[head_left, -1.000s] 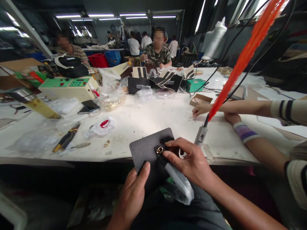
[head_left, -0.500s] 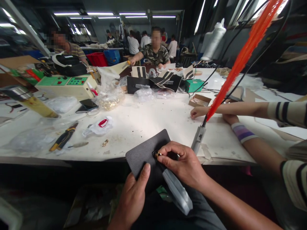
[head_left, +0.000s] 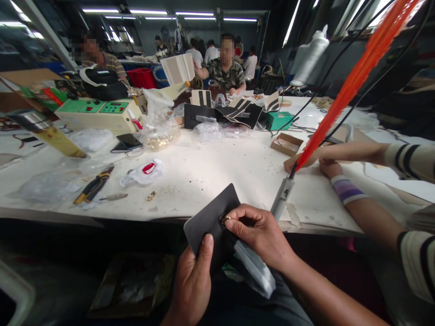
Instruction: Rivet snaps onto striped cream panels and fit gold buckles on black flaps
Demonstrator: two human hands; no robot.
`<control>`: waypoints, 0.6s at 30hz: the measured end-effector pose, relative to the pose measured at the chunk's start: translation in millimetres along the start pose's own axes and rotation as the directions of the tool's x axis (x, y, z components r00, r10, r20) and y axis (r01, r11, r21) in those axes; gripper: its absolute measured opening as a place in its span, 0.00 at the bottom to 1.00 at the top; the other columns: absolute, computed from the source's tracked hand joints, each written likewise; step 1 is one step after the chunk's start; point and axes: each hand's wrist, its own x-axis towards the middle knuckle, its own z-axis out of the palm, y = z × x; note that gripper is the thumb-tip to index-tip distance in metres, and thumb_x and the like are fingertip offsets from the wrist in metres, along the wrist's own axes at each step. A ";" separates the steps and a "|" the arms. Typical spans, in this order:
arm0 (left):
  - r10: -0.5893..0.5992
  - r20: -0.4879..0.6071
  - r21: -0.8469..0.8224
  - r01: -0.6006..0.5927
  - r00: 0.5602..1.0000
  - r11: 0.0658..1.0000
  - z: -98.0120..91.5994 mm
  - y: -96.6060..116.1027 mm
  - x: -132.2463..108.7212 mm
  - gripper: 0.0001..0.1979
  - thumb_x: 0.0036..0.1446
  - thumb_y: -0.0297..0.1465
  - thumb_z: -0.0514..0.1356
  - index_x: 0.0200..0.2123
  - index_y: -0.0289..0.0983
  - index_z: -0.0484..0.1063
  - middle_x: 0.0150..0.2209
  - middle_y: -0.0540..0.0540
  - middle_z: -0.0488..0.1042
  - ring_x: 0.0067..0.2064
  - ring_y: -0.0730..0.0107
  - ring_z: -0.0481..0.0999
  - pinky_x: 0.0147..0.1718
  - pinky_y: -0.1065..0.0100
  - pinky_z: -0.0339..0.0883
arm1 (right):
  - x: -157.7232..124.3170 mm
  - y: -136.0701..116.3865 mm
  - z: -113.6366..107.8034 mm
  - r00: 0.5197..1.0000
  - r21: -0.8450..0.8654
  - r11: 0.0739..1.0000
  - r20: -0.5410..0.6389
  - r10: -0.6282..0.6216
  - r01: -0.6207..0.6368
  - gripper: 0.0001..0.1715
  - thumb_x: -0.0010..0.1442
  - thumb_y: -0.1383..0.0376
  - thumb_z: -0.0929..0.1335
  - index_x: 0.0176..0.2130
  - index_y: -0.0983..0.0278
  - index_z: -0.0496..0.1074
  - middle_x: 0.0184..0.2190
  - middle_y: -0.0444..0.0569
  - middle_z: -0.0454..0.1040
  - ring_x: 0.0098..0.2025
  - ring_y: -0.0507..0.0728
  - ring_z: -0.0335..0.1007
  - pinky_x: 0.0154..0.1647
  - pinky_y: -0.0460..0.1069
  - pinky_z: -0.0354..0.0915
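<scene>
My left hand grips a black leather-like panel with rounded corners, the thumb lying across its face. The panel is tilted up in front of the table's near edge. My right hand pinches a small gold metal fitting between thumb and forefinger, against a dark patch or opening on the panel; the exact join is hidden by the fingers. Below the right hand hangs a strip wrapped in clear plastic, seemingly attached to the panel. Small gold fittings lie on the table beyond.
Yellow-black pliers, a pointed tool and a plastic bag with red lie left. A grey upright holder with orange threads stands right. Another person's arms rest beyond it. A bottle leans at far left.
The panel has turned slightly more edge-on, both hands keeping their hold. The co-worker across has lifted a pale board. The neighbour's hand at right has shifted slightly.
</scene>
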 end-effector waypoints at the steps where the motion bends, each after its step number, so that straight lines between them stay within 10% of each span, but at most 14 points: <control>1: 0.008 0.011 0.015 -0.008 1.000 1.000 -1.6 1.8 0.5 0.38 0.62 0.63 0.62 0.55 0.36 0.84 0.56 0.38 0.84 0.59 0.43 0.81 0.59 0.59 0.75 | 0.3 -0.8 -0.9 0.998 -0.040 0.997 -0.003 -0.067 0.067 0.11 0.66 0.57 0.78 0.37 0.62 0.83 0.35 0.46 0.80 0.37 0.54 0.74 0.40 0.47 0.68; 7: 0.021 0.094 0.055 -0.026 0.995 0.998 -14.6 9.9 -0.3 0.36 0.65 0.61 0.60 0.55 0.38 0.84 0.56 0.39 0.84 0.60 0.42 0.80 0.60 0.56 0.75 | 1.5 -9.9 -1.8 0.942 -0.211 0.919 0.134 -0.309 0.332 0.07 0.73 0.63 0.73 0.41 0.60 0.84 0.37 0.47 0.80 0.39 0.55 0.76 0.41 0.48 0.70; 18: -0.103 0.074 0.011 0.103 0.992 0.995 -32.3 27.9 -16.6 0.31 0.61 0.59 0.66 0.51 0.39 0.85 0.52 0.39 0.86 0.59 0.41 0.81 0.60 0.55 0.74 | -4.0 -11.8 -3.0 0.896 -0.364 0.843 0.353 -0.269 0.396 0.20 0.73 0.50 0.69 0.35 0.57 0.83 0.32 0.50 0.78 0.33 0.59 0.77 0.34 0.52 0.73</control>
